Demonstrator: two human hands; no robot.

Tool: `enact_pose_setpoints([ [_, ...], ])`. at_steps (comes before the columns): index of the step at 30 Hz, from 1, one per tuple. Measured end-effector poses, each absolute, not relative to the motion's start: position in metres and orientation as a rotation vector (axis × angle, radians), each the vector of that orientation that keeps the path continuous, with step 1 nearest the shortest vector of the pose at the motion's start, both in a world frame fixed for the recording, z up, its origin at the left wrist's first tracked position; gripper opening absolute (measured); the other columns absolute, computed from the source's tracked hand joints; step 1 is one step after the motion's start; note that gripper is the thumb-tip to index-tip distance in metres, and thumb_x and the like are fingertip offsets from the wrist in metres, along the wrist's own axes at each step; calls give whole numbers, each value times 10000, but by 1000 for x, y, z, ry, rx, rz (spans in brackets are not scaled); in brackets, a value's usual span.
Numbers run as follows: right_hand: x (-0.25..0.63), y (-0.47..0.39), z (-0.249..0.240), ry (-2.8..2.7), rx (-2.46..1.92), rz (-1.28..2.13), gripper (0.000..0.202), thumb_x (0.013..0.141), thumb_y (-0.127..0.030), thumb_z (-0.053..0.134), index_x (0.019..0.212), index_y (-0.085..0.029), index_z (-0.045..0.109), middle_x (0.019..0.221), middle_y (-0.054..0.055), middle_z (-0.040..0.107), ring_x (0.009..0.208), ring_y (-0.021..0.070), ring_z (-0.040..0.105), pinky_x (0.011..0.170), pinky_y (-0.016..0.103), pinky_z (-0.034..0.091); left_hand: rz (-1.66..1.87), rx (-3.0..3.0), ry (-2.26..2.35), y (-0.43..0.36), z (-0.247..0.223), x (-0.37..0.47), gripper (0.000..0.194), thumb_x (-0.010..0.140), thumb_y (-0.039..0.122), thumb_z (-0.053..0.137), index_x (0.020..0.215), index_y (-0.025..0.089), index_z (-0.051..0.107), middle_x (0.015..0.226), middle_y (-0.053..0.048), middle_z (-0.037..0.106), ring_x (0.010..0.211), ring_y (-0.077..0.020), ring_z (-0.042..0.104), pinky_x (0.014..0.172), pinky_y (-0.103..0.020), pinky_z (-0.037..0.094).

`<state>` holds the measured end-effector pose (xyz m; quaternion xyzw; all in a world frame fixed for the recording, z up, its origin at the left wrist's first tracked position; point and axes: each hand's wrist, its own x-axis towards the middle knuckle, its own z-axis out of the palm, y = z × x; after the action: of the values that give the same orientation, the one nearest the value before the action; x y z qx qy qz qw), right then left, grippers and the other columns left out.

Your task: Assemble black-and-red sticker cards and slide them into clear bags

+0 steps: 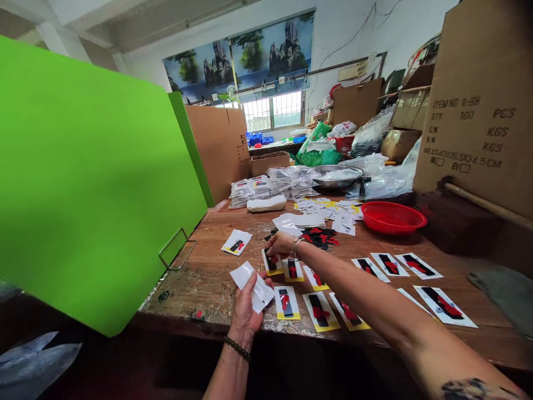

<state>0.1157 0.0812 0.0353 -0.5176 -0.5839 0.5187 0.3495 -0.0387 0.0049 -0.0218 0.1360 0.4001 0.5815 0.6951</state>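
Observation:
My left hand (246, 305) grips a glossy white packet (255, 289) between thumb and fingers, near the table's front edge. My right hand (280, 244) stretches across the table, its fingers drawn together at the upper edge of a yellow-edged card (272, 268) bearing black and red pieces. What its fingertips pinch is hidden. Several similar cards lie in rows below the right forearm, among them a front card (287, 303) and a right-hand card (444, 305). A pile of loose black and red pieces (322, 239) lies beyond the right hand. A small card packet (237, 243) rests to the left.
A red basket (393, 218) sits at right, beside scattered white-and-yellow cards (328, 210). Stacked clear bags (250, 186) and a metal pan (338, 174) stand behind. A green panel (95, 183) borders the left, and a large carton (478, 111) the right.

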Motion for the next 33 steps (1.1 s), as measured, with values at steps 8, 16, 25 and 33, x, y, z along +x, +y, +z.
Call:
enact_pose_setpoints([
  [8, 132, 2, 0, -1189, -1047, 1775, 454, 544, -481, 859, 702, -171, 567, 582, -53, 555, 463, 56, 479, 453, 195, 420, 1403, 125, 647, -8, 0, -47, 236, 903, 294, 574, 847, 87, 673, 694, -94, 688, 606, -173, 656, 622, -283, 557],
  [16, 103, -53, -21, -725, -986, 1710, 518, 482, -522, 887, 618, -155, 546, 536, -78, 455, 454, 19, 339, 365, 139, 282, 1468, 237, 633, -28, 0, -31, 260, 862, 354, 633, 938, 108, 675, 753, -70, 675, 684, -165, 651, 719, -301, 539],
  [25, 80, -65, -33, -392, -886, 1557, 514, 404, -491, 931, 624, -169, 596, 668, -40, 531, 571, 60, 490, 495, 191, 550, 1619, 321, 685, -38, 2, -18, 238, 827, 332, 680, 1005, 178, 642, 952, -54, 695, 803, -164, 666, 795, -315, 534],
  [33, 71, -67, -31, -384, -847, 1590, 521, 403, -474, 935, 649, -159, 602, 668, -35, 546, 578, 69, 523, 538, 218, 568, 1584, 360, 643, -35, 1, -18, 300, 791, 379, 715, 1000, 173, 653, 879, -33, 683, 799, -153, 663, 788, -284, 523],
])
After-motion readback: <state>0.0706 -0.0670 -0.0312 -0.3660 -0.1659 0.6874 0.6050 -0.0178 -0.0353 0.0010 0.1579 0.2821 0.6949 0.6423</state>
